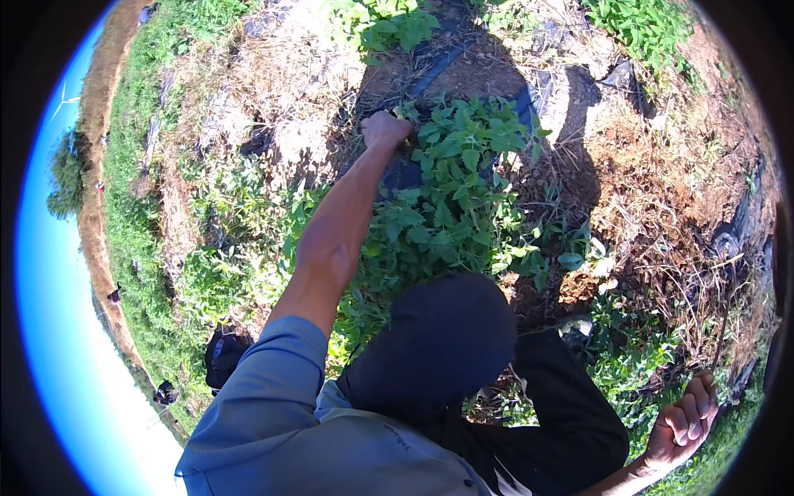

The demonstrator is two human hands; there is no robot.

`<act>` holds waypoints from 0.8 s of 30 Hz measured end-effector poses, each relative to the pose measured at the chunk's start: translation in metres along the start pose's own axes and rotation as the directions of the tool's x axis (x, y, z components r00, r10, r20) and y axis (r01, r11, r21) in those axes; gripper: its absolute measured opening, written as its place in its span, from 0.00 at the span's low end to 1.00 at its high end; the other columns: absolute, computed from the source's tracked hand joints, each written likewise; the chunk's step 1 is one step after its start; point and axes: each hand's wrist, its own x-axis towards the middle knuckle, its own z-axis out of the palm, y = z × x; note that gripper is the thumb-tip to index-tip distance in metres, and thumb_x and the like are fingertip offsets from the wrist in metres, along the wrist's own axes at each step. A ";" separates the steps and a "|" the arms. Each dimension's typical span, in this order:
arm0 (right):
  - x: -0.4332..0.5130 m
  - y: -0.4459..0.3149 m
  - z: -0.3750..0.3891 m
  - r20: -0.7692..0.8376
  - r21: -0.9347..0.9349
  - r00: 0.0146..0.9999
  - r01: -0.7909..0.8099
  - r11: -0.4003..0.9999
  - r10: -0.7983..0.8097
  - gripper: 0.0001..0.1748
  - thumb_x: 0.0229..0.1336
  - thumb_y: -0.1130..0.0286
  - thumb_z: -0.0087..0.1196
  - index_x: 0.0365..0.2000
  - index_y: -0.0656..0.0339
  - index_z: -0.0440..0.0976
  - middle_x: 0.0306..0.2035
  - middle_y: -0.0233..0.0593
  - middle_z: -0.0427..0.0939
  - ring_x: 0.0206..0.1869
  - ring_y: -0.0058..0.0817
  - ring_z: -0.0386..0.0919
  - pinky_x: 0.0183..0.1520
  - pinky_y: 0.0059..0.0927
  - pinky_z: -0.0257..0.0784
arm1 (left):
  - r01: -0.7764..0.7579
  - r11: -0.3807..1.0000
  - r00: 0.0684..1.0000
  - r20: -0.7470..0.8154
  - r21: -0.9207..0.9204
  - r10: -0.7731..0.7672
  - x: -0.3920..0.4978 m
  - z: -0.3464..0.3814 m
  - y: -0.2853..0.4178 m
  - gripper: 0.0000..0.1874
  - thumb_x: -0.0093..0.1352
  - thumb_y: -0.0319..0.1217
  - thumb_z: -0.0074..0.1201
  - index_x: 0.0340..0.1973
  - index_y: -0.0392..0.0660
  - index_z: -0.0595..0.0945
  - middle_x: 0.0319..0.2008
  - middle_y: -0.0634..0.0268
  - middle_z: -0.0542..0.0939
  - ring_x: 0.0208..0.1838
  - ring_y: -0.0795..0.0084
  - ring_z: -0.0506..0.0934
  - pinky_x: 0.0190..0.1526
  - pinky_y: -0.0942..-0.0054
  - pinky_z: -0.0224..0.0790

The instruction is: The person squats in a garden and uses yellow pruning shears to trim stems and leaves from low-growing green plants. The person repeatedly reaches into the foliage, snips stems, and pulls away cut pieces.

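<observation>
My left hand [386, 129] reaches forward to the ground, its fingers curled down at the left edge of a leafy green plant [462, 142]. Whatever lies under those fingers is hidden by the back of the hand. Dark plastic mulch film [402, 175] shows beside my wrist, in shade. Far out to the right, my right hand [682, 421] is raised with its fingers curled. A thin dark stalk [723, 325] runs upward from its fingertips and appears to be held there.
My dark-clad knee [453, 341] stands close behind the plant. More leafy plants [384, 25] grow ahead, among dry straw [298, 68] and torn film. A black bag [224, 359] sits at left. Distant people [164, 394] and a tree [67, 173] show near the horizon.
</observation>
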 end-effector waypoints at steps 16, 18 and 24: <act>-0.004 -0.002 -0.002 0.015 0.002 1.000 0.003 1.000 -0.003 0.13 0.81 0.66 0.31 0.49 0.67 0.58 0.26 0.33 0.62 0.16 0.19 0.61 0.15 0.23 0.58 | -0.085 0.996 0.996 0.022 0.027 0.085 -0.015 -0.014 -0.002 0.31 0.62 0.48 0.63 0.50 0.34 0.85 0.54 0.44 0.84 0.58 0.48 0.82 0.58 0.56 0.76; -0.005 -0.003 -0.001 0.026 -0.002 1.000 -0.008 1.000 0.008 0.13 0.81 0.65 0.31 0.49 0.67 0.58 0.26 0.32 0.61 0.17 0.19 0.61 0.16 0.24 0.57 | -0.102 0.994 0.995 -0.004 0.038 0.103 -0.014 -0.013 -0.005 0.31 0.62 0.48 0.63 0.51 0.34 0.85 0.54 0.43 0.83 0.58 0.48 0.82 0.58 0.55 0.75; -0.007 -0.001 -0.002 0.001 0.024 0.999 0.038 0.999 -0.038 0.11 0.80 0.67 0.32 0.49 0.67 0.57 0.25 0.34 0.62 0.15 0.20 0.61 0.13 0.24 0.60 | -0.114 0.993 0.993 -0.010 0.010 0.114 -0.012 -0.008 -0.004 0.36 0.63 0.49 0.63 0.59 0.35 0.78 0.58 0.40 0.80 0.62 0.46 0.79 0.62 0.55 0.72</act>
